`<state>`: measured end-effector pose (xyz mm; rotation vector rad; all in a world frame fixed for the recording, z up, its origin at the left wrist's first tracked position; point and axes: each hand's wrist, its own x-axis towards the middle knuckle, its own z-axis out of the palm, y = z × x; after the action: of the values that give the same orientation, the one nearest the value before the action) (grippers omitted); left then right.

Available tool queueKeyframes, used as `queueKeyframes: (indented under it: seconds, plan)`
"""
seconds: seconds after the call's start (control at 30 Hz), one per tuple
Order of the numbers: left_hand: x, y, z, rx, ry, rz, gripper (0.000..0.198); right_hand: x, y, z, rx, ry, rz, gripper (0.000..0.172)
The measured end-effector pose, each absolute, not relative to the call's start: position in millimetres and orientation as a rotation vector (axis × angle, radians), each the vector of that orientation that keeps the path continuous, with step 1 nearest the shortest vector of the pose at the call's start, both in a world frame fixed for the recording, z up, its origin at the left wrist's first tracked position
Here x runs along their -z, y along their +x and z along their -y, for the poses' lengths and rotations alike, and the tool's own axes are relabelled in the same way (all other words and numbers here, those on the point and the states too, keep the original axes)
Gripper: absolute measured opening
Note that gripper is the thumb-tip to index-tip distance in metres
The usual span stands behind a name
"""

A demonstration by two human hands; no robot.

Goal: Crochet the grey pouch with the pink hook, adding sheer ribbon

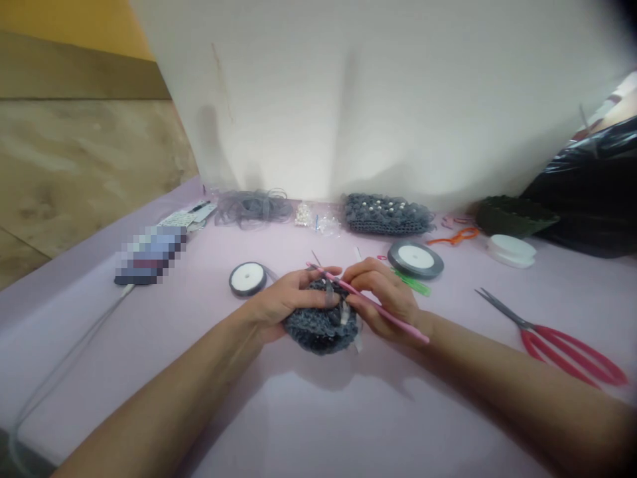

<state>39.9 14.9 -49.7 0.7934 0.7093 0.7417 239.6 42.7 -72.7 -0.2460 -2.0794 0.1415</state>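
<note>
We look down on a pale purple tabletop (308,425) that fills the lower part of the frame and runs back to a white wall (298,99). Closest to us, just below the centre, is a dark gray crochet piece (321,325), held up over the tabletop. The left hand (283,299) grips it from its left side, thumb laid across the front and fingers behind. The right hand (385,299), at the piece's right edge, is closed around a pink crochet hook (388,315), which slants from the upper left down to the lower right, its far end by the piece's top.

At the right of the frame we see scissors (526,324) with red handles, blades pointing up and left. A small ribbon spool (247,279) lies just left of the left hand. Beyond the right hand we find a green clip (413,283) and, behind it, a larger gray spool (415,257). A phone (152,255), blurred into blocks, lies at the left.

Farther back, along the wall, we see loose gray ribbon (256,207), white beads (302,215), a beaded gray pouch (385,214) and, toward the right, a dark green piece (515,216) beside a black plastic bag (592,192).
</note>
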Motion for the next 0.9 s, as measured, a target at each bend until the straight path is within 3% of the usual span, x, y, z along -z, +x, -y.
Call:
queueKeyframes:
  seconds: [0.33,0.9]
  plan:
    - [36,18,-21,-0.75,0.863,-0.639,0.052,63,248,-50,0.025,-0.242,2.139,0.006]
    - [35,6,-26,-0.696,0.909,-0.676,0.05,56,254,-58,0.395,-0.229,2.303,0.005]
